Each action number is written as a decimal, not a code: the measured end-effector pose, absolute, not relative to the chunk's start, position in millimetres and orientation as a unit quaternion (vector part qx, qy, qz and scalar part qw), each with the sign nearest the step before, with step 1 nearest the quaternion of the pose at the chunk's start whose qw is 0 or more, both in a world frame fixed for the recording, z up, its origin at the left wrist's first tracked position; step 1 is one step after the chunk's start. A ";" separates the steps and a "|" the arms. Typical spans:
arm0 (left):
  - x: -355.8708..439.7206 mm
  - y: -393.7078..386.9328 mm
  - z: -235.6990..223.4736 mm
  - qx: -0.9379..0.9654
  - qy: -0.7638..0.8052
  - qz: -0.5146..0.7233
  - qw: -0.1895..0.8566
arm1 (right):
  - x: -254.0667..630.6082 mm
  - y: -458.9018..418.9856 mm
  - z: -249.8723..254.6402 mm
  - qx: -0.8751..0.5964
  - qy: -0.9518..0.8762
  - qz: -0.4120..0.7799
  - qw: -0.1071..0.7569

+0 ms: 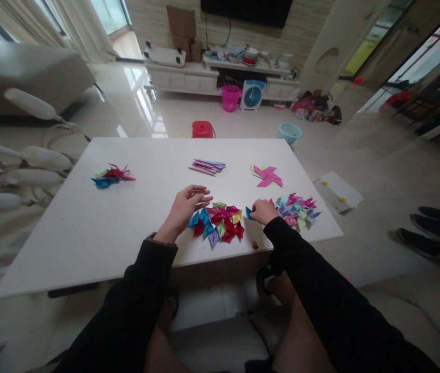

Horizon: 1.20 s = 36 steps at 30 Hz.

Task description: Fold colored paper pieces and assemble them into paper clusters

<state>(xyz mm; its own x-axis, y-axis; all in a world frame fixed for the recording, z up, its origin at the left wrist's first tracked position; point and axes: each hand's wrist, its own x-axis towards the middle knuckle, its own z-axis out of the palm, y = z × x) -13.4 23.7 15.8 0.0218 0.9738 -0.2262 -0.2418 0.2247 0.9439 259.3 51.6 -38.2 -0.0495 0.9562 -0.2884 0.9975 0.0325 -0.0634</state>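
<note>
My left hand (189,205) hovers at the left edge of a pile of folded paper pieces (220,223) in red, blue, green, yellow and purple. Its fingers are stretched out, with nothing seen in them. My right hand (263,211) is closed on a small blue origami piece (248,213), pinched at the fingertips just right of that pile. Beyond this hand lies a second heap of folded paper shapes (299,211) in pink, green, lilac and light blue. A small brown object (254,244) rests near the table's front edge; its kind is unclear.
On the white table (146,228) lie a row of flat folded papers (207,166), a pink and green paper pinwheel shape (268,176) and several colourful paper figures (112,176). Past the far edge stand a red bucket or stool (202,129) and a blue basket (290,133).
</note>
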 end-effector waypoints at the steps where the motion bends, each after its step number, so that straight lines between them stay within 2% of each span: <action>1: -14.3 23.9 15.8 0.372 0.490 0.500 0.609 | 257.7 51.0 -42.0 0.684 0.712 -0.125 0.093; 10: -27.9 23.9 10.7 0.368 0.497 0.502 0.604 | 236.6 47.0 -58.9 0.676 0.708 -0.163 0.122; 18: -63.1 27.9 -3.2 0.387 0.545 0.484 0.565 | 231.4 43.8 -43.6 0.651 0.731 -0.170 0.111; 28: -189.4 68.9 -45.8 0.370 0.783 0.394 0.309 | 218.8 36.0 -17.6 0.622 0.758 -0.189 0.059; 36: -265.4 132.3 -59.0 0.456 0.835 0.276 0.132 | 225.2 31.7 -23.0 0.617 0.764 -0.184 0.042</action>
